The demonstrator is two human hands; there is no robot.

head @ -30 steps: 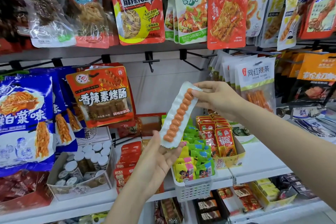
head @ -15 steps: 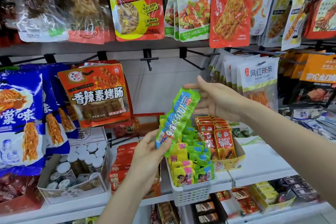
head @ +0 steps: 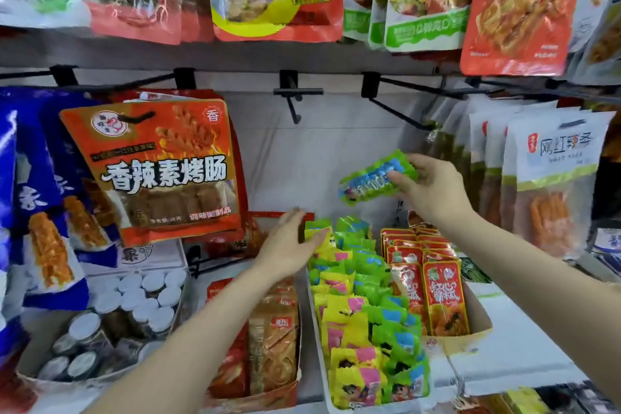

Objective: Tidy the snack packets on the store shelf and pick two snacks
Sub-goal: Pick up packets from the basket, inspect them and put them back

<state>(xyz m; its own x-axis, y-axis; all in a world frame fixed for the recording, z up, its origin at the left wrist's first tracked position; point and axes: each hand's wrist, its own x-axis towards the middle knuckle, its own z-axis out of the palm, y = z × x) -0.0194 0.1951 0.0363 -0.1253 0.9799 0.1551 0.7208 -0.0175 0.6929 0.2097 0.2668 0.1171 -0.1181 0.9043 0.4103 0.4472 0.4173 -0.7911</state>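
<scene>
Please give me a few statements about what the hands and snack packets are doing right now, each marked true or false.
1. The right hand holds a green and blue foil snack packet above the shelf. True.
2. The left hand grips an orange hanging bag. False: its fingers are straight, reaching toward the white plastic basket of yellow and green packets and gripping nothing.
3. Red and orange packets stand in a cardboard box beside the basket. True.
4. The hooks above the basket carry packets. False: they are bare.
</scene>
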